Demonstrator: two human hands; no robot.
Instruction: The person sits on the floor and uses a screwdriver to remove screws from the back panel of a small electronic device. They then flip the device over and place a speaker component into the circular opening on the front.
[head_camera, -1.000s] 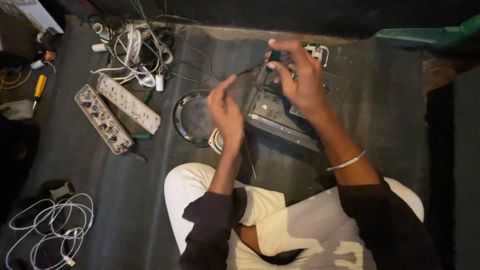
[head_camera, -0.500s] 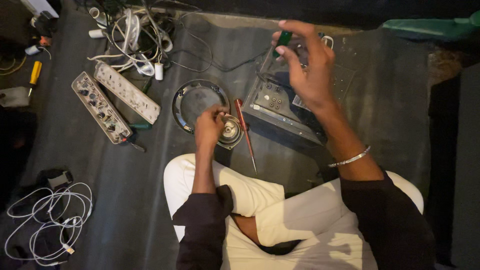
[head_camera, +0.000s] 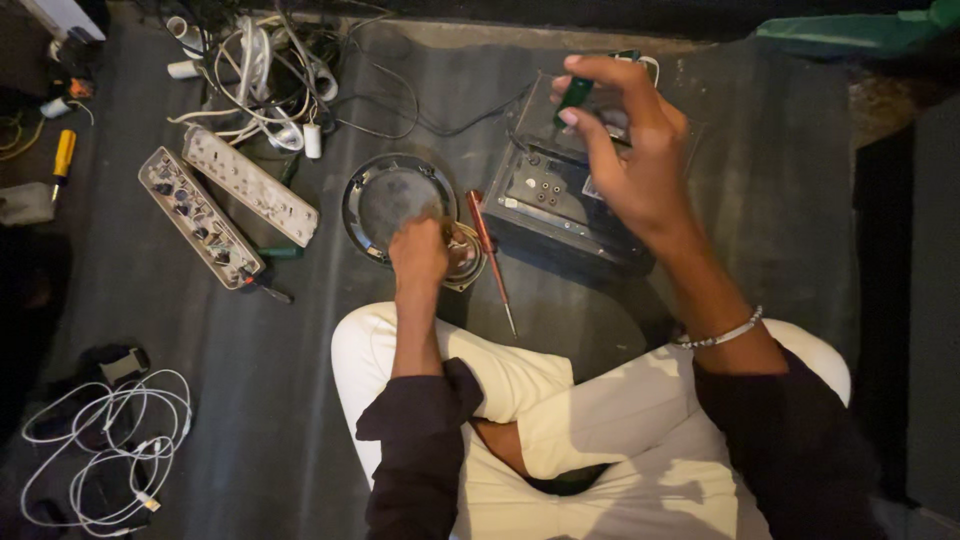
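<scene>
A person sat cross-legged on a dark grey floor mat (head_camera: 250, 330), facing a boxy black electronic unit (head_camera: 560, 205) with its top open. The right hand (head_camera: 640, 150) gripped a green-handled screwdriver (head_camera: 577, 92) over the unit, fingers clenched round the handle. The left hand (head_camera: 420, 250) rested fingers-down on a small metal speaker part (head_camera: 465, 255) beside a round dark speaker ring (head_camera: 385, 195); whether it grasped anything could not be told. A red-handled screwdriver (head_camera: 490, 250) lay loose near the knee and could roll or be knocked. Counted: two white power strips (head_camera: 215, 205), three screwdrivers including a yellow-handled one (head_camera: 62, 158), and two cable tangles (head_camera: 260, 70).
</scene>
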